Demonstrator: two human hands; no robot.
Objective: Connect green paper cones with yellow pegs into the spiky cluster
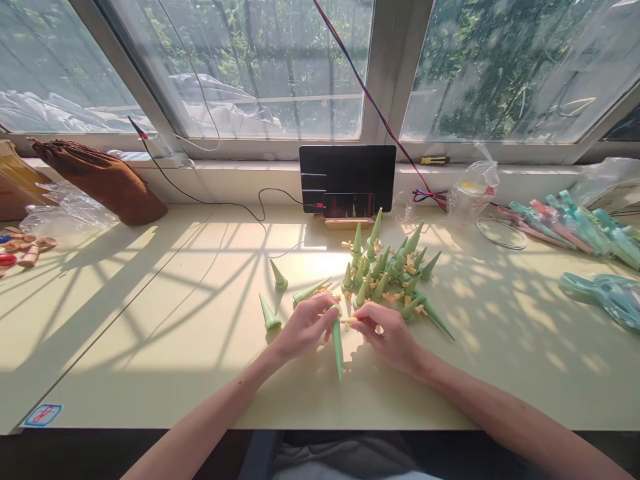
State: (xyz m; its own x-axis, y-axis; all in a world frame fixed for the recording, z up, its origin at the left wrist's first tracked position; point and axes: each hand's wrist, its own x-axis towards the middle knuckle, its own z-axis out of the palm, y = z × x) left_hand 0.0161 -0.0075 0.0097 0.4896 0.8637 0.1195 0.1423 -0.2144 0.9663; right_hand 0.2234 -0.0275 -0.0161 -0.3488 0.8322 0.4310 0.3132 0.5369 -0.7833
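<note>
My left hand is closed around the wide end of a green cone, whose tip points down toward me. Between the thumb and fingers of my right hand is a small yellow plastic piece, held close against the cone's wide end; I cannot tell whether the two are joined. Just beyond my hands lies a pile of green cones mixed with small yellow pieces. To the left, two cones stand apart, a small cone and a larger cone. Another cone lies on its side behind my left hand.
A dark tablet with a phone before it stands at the back. On the left are a brown drawstring bag and wooden pieces. At right lie a cup in a plastic bag and wrapped pastel items.
</note>
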